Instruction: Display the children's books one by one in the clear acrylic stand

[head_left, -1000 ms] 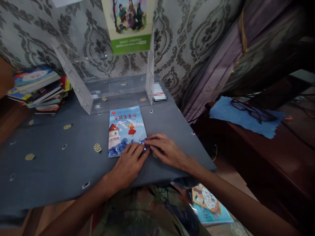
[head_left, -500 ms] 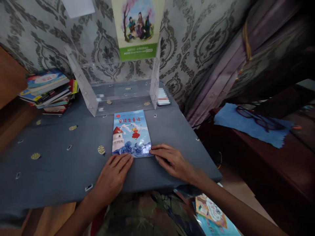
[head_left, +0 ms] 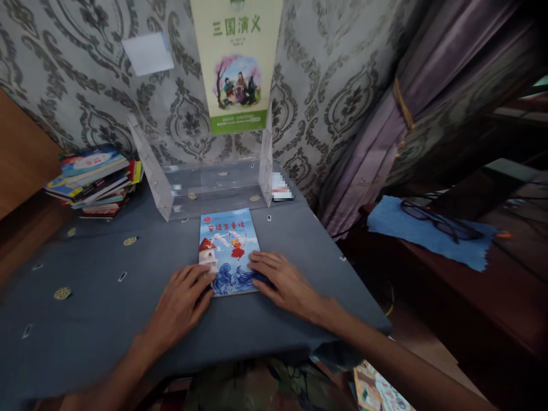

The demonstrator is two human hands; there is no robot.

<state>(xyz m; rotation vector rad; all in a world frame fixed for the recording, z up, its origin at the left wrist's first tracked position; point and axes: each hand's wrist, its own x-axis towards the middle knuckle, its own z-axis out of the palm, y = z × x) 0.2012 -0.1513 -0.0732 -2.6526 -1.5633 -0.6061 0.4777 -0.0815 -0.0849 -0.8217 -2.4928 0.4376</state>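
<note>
Left hand (head_left: 180, 298) and right hand (head_left: 287, 286) have shifted from the near end of the book (head_left: 229, 251) to its sides, now flanking it; both rest loosely, neither grasping.

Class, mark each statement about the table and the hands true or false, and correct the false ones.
1. The blue book lies between the left hand and the right hand. True.
2. The blue book is open. False: it is closed, front cover up.
3. Eyeglasses rest on a blue cloth. True.
4. The book stack is right of the clear stand in the picture. False: it is left.
</note>
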